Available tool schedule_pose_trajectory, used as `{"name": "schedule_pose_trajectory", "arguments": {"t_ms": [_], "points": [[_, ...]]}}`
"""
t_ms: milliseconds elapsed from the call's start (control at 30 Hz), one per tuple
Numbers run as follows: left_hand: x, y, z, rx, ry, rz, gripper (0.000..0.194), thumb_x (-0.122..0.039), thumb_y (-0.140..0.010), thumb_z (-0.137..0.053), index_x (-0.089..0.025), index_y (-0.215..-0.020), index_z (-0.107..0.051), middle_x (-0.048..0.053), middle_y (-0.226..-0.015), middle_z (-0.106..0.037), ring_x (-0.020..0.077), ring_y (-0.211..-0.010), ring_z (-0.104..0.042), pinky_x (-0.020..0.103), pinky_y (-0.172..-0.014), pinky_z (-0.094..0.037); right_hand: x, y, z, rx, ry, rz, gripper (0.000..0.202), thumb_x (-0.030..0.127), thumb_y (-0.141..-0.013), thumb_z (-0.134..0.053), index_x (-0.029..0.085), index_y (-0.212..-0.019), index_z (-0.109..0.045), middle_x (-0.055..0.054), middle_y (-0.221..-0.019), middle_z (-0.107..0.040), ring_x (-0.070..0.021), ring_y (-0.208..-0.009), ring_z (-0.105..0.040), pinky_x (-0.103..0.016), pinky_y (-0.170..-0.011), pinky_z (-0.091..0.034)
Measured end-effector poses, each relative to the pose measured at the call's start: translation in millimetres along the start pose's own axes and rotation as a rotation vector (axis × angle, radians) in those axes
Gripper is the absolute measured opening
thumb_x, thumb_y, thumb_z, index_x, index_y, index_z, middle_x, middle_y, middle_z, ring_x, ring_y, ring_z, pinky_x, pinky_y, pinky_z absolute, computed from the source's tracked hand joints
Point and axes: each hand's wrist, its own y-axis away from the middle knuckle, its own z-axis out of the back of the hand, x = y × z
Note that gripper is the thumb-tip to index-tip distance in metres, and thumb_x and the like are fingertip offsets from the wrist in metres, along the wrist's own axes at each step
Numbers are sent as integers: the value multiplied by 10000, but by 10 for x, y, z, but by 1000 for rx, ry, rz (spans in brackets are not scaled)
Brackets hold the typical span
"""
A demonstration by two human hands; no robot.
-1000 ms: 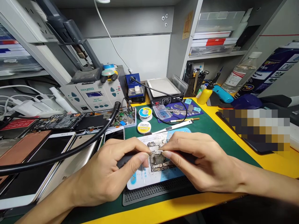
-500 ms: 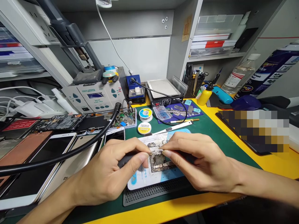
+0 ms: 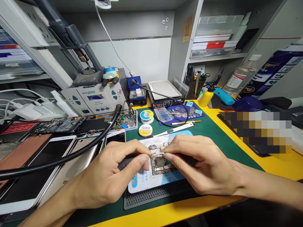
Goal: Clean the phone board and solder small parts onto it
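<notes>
Both hands meet above a phone circuit board [image 3: 161,162], which lies on a white and blue repair pad [image 3: 142,183]. My right hand [image 3: 201,164] pinches a small, thin whitish strip [image 3: 160,153] between thumb and forefinger; its exact kind is too small to make out. Close by on the left, the thumb and forefinger of my left hand [image 3: 123,171] are pressed together at the strip's other side, and what lies between them is hidden. A dark grey object [image 3: 124,163] shows partly behind my left hand.
Phones, including a gold one [image 3: 73,160], lie at left under a black hose [image 3: 101,134]. Behind the pad are solder spools [image 3: 145,130], a white pen-like tool [image 3: 181,128], a hot plate [image 3: 164,90] and a hot-air station [image 3: 94,97]. A yellow bottle [image 3: 206,98] stands right.
Both hands keep their pinch over the circuit board with almost no movement. The whole view has shifted slightly.
</notes>
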Motion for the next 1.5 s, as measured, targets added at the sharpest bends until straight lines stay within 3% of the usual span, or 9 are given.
{"name": "schedule_pose_trajectory", "arguments": {"t_ms": [633, 900, 1033, 1233, 1500], "points": [[-2, -8, 14, -6, 26, 5, 197, -178, -1055, -524, -206, -940, -680, -48, -743, -717, 43, -547, -618, 146, -541, -473, -3, -29, -10, 12, -9, -33, 128, 26, -932, -635, 26, -932, -762, -64, -707, -685, -112, -604, -527, -243, -575, -439], [-120, 93, -38, -123, 91, 68, 157, -262, -1114, -487, -262, -1094, -643, -37, -853, -699, 72, -663, -659, 181, -644, -527, 107, -97, 103, -138, -63, -103, 119, 80, -988, -650, 98, -965, -765, -58, -793, -740, -120, -676, -630, -236, -657, -508], [-216, 168, -73, -173, 43, 29, 160, -242, -1123, -465, -308, -1193, -593, -31, -917, -668, 86, -760, -669, 191, -718, -538, 191, -130, 150, -146, -93, -18, 122, 58, -983, -640, 95, -1003, -754, -64, -800, -733, -128, -690, -629, -246, -663, -510], [-225, 295, -94, -253, 24, -66, 126, -200, -1087, -494, -243, -1175, -574, 23, -901, -601, 132, -745, -591, 247, -643, -477, 273, -113, 89, -112, -50, 150, 159, 28, -968, -578, 99, -1042, -699, -45, -754, -646, -139, -641, -530, -263, -572, -450], [-221, 256, -113, -232, -8, -185, 163, -157, -1051, -512, -232, -1163, -605, 31, -845, -618, 149, -734, -591, 282, -667, -472, 319, -50, -11, -162, 139, 214, 150, 36, -969, -578, 111, -1058, -672, -76, -807, -706, -168, -693, -600, -307, -583, -429]]}}
